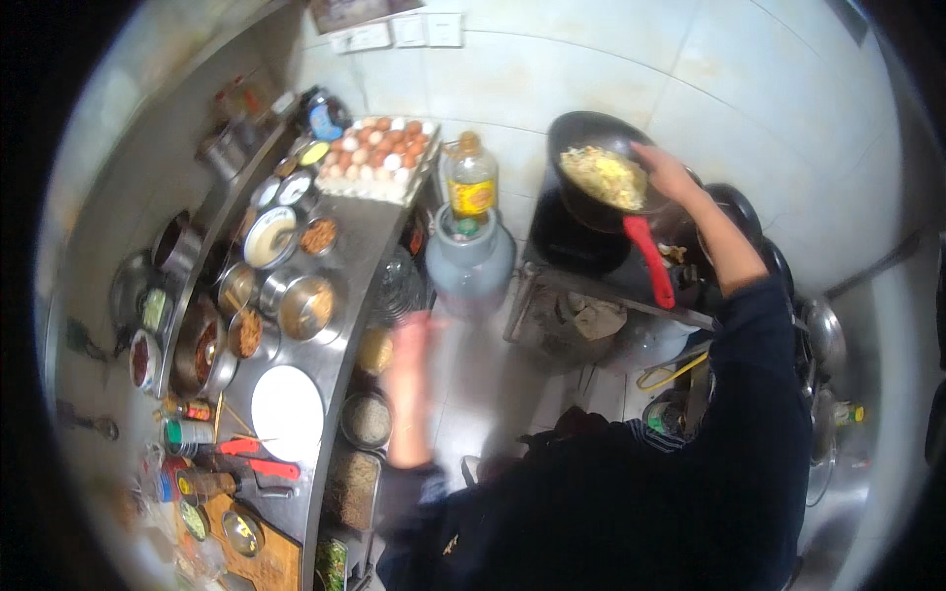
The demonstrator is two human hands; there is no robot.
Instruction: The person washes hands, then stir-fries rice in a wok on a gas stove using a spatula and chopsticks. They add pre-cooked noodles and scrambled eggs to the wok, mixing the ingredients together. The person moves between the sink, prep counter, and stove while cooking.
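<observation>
A dark wok [565, 137] with a red handle [652, 266] is on the stove at the upper right. Fried food [606, 177], pale with yellow egg-like pieces, lies inside it. Over the wok's right side reaches my right hand [665, 168], fingers pointing toward the food; whether it pinches something or touches the rim is unclear. The handle is not in its grasp. My left hand [411, 354] is a blur beside the steel counter's edge, above the floor, and its finger position does not show. Closest to it are a bowl of white grains [368, 421] and a yellowish container [375, 350].
A grey gas cylinder [471, 258] and an oil bottle [471, 177] stand left of the stove. The steel counter [362, 229] carries an egg tray [369, 188], a white plate [287, 414], red-handled knives [272, 468], a cutting board [277, 558] and several bowls.
</observation>
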